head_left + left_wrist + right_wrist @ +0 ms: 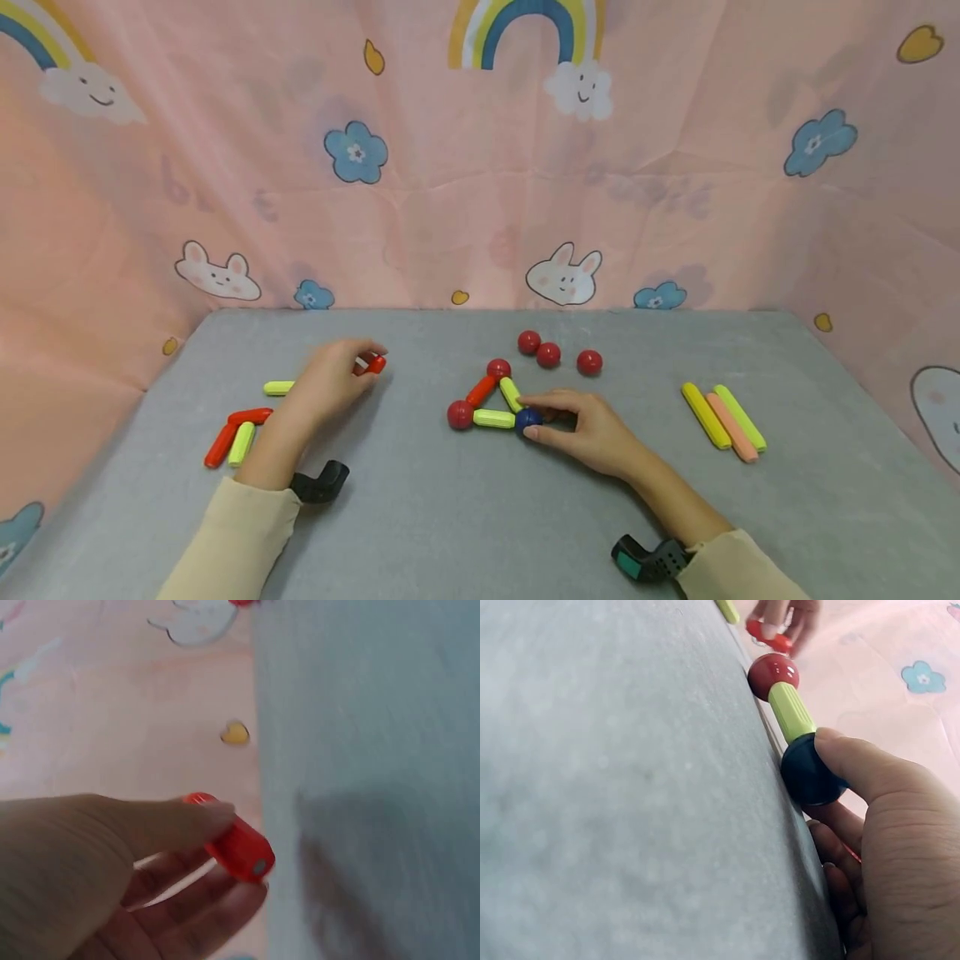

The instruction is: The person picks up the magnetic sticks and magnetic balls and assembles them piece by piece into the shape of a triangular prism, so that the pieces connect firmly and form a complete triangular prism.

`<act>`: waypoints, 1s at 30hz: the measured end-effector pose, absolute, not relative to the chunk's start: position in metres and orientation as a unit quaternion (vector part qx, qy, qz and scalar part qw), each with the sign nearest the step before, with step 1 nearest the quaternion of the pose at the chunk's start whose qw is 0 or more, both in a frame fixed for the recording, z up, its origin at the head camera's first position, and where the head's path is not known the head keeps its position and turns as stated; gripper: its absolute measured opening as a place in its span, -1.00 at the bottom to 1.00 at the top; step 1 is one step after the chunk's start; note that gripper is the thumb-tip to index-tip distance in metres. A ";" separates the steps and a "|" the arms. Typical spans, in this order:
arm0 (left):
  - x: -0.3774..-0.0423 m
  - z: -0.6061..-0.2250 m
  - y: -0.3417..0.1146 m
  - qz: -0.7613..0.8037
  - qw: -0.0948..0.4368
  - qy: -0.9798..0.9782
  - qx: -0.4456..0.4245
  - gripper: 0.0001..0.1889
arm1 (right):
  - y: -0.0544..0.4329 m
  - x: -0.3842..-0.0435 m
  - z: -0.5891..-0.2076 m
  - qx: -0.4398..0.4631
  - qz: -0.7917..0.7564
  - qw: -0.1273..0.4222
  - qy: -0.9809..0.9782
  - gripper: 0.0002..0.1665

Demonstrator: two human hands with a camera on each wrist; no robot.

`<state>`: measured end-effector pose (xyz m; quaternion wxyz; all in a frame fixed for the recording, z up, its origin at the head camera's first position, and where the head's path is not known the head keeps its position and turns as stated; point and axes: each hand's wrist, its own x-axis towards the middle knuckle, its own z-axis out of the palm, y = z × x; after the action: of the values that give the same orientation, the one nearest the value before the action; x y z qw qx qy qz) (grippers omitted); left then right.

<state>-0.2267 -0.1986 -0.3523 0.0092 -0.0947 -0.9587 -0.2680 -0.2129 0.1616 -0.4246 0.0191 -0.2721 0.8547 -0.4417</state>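
A short red rod [244,851] is pinched between the thumb and fingers of my left hand [333,379], above the left part of the table. A small metal dot shows on the rod's end in the left wrist view. My right hand [592,429] grips a dark blue ball [808,774] between thumb and fingers. That ball is one corner of a flat triangle; the other corners are a near red ball [460,415] and a far red ball [498,370]. A red rod [481,391] and two yellow-green rods, the front rod [493,419] and the right rod [511,394], form its sides.
Three loose red balls [548,355] lie behind the triangle. Long yellow and orange sticks [732,427] lie at the right. By the left forearm are red rods [220,444] and yellow-green rods [242,443]. A pink printed curtain [450,208] stands behind the grey table [465,525].
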 end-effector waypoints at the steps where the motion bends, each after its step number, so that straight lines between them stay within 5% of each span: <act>1: -0.227 -0.351 -0.194 -0.281 0.007 -0.955 -0.096 -0.64 | 0.162 -0.213 -0.425 -0.273 -0.442 0.019 0.854 -0.54; 16: -0.261 -0.336 -0.107 -0.428 0.011 -0.890 -0.157 -0.70 | 0.163 -0.217 -0.425 -0.269 -0.433 0.019 0.860 -0.56; 30: -0.268 -0.360 -0.077 -0.483 0.009 -0.860 -0.167 -0.72 | 0.162 -0.215 -0.428 -0.279 -0.446 0.012 0.850 -0.57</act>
<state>-0.2685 -0.0766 -0.3597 0.0090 -0.1667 -0.8596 -0.4830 -0.2148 0.1616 -0.4279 0.0117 -0.2790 0.8501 -0.4464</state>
